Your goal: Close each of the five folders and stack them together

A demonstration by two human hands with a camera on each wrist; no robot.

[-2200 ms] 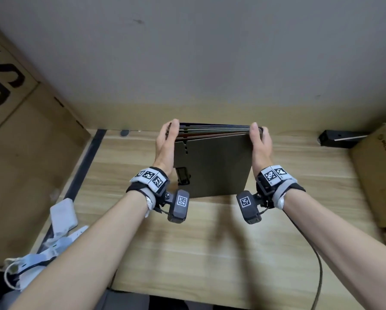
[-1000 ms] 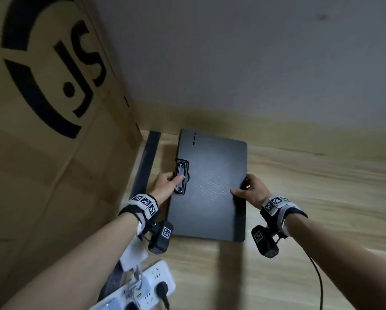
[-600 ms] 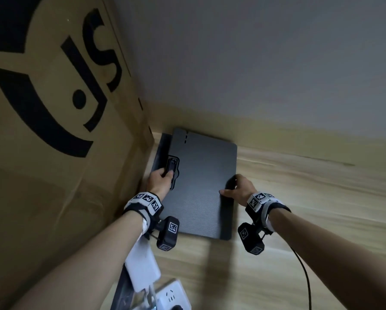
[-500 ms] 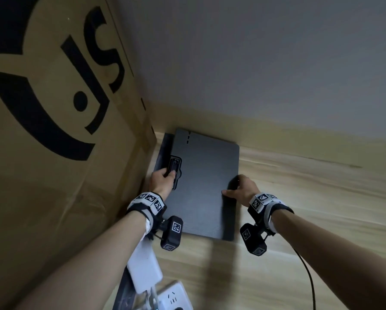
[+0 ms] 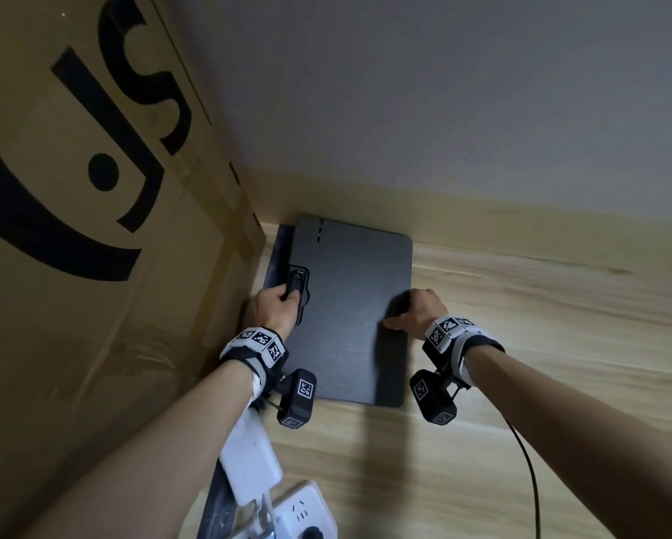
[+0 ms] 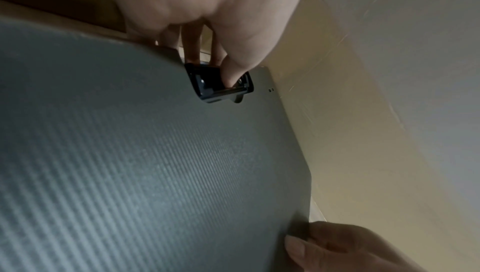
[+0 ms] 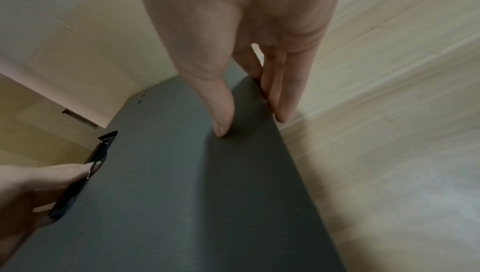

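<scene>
The dark grey folder stack [image 5: 350, 305] lies flat on the wooden table [image 5: 540, 383], in the corner between the wall and a cardboard box. Only the top cover shows; the folders beneath are hidden. My left hand [image 5: 284, 301] grips the stack's left edge, thumb pressed on the black clasp [image 5: 296, 285], fingers curled beneath. In the left wrist view the thumb sits in the clasp [image 6: 221, 85] on the ribbed cover [image 6: 155, 163]. My right hand [image 5: 402, 313] holds the right edge, thumb on top [image 7: 221, 128] and fingers down the side of the cover [image 7: 182, 194].
A tall cardboard box [image 5: 93, 266] with black print stands right against the stack's left side. The grey wall [image 5: 443, 110] runs behind it. A white adapter [image 5: 249, 464] and power strip [image 5: 303, 515] lie near the table's front left. A black cable [image 5: 529, 461] hangs from my right wrist.
The stack was held upright at the table's middle, then laid flat and slid left into the corner by the box. Over the last half second it has barely moved; both hands keep their hold.
</scene>
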